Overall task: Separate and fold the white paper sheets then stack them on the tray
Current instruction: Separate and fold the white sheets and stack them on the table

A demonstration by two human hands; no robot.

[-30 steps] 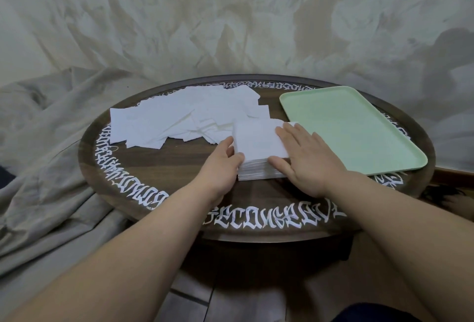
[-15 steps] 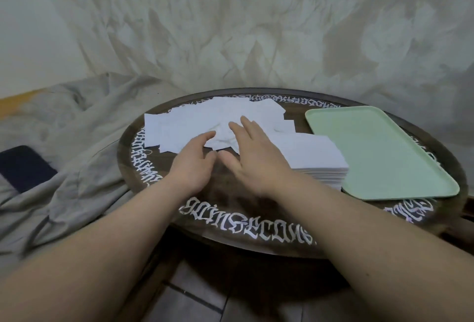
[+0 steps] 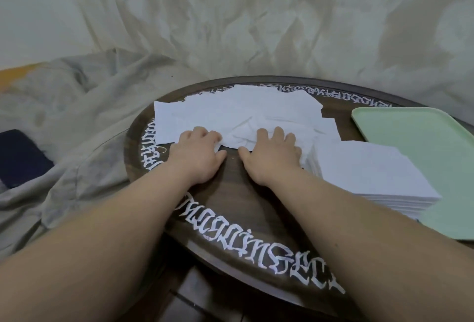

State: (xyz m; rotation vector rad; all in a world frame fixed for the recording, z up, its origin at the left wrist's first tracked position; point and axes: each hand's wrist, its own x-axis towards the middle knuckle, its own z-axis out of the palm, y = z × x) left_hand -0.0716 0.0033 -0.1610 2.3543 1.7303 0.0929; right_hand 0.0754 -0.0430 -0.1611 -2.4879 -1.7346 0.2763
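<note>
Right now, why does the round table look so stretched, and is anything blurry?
Head view: the wide-angle lens bows the table rim and swells the near forearms; light is dim and soft; the loose sheets look slightly washed out, their edges hard to separate; both hands stay fairly sharp.

White paper sheets [image 3: 238, 114], pale green tray [image 3: 423, 147], dark brown table [image 3: 230, 193] with white lettering

Round dark table [image 3: 230, 201] with loose white sheets [image 3: 238, 114], folded stack [image 3: 369, 175], green tray [image 3: 423, 147].
</note>
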